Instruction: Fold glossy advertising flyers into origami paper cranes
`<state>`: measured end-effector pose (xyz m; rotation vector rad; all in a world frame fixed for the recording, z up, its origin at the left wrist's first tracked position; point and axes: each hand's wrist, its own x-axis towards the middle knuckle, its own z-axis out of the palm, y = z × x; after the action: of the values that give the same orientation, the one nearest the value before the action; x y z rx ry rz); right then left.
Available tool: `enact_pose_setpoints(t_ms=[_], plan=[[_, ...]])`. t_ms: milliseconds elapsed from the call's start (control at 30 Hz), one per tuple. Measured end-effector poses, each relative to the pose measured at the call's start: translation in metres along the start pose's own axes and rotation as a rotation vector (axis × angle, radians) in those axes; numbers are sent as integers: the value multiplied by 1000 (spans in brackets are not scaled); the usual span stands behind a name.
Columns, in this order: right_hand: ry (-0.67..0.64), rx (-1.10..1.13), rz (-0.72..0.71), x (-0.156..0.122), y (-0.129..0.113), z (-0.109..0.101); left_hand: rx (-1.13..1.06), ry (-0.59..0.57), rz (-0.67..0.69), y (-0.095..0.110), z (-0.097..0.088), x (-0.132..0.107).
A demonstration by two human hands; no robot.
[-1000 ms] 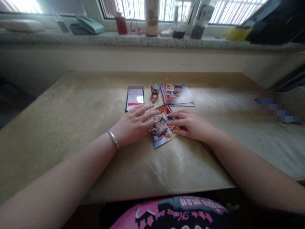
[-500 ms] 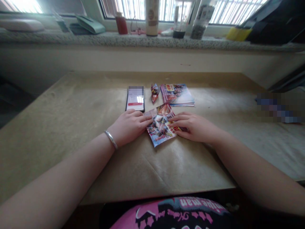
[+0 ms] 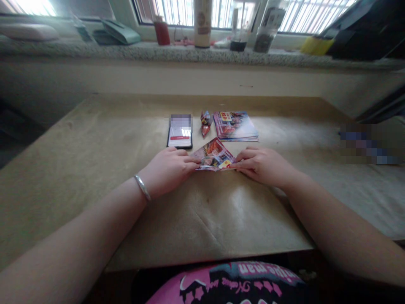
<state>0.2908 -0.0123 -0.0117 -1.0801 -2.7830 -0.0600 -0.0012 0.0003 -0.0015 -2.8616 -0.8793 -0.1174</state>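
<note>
A colourful printed sheet of paper lies between my hands, its near part bent under or up along a line so that a triangle pointing away from me shows. My left hand, with a silver bangle at the wrist, pinches its left corner. At the right corner, the fingers of my right hand are closed on the paper. Just beyond the sheet stands a small folded paper piece of similar print. A stack of printed sheets lies to its right, and a phone with a lit screen to its left.
The table has a beige cover, creased near the front. Behind it, a stone windowsill holds a red bottle, a tall cream container and a yellow item. A blurred-out object sits at the right.
The sheet lay open as a tilted square; now its near corner is out of sight and a triangle shows. My right hand has shifted slightly right, to the sheet's corner.
</note>
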Motion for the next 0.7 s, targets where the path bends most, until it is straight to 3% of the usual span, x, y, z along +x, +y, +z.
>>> enact_pose_setpoints(t_ms=[233,333,467,600,700], plan=[[-66,-100,156,-2,-1,-5,-33,-4,-111,4,0,1],[-63,-23,221,-1,-1,-5,-59,28,-169,9,3,5],[-29,122,379,6,-7,-1,-147,86,-368,13,11,13],[18,179,567,17,-14,9,-150,85,-344,16,19,18],[46,151,627,23,-16,14,-108,64,-384,16,22,21]])
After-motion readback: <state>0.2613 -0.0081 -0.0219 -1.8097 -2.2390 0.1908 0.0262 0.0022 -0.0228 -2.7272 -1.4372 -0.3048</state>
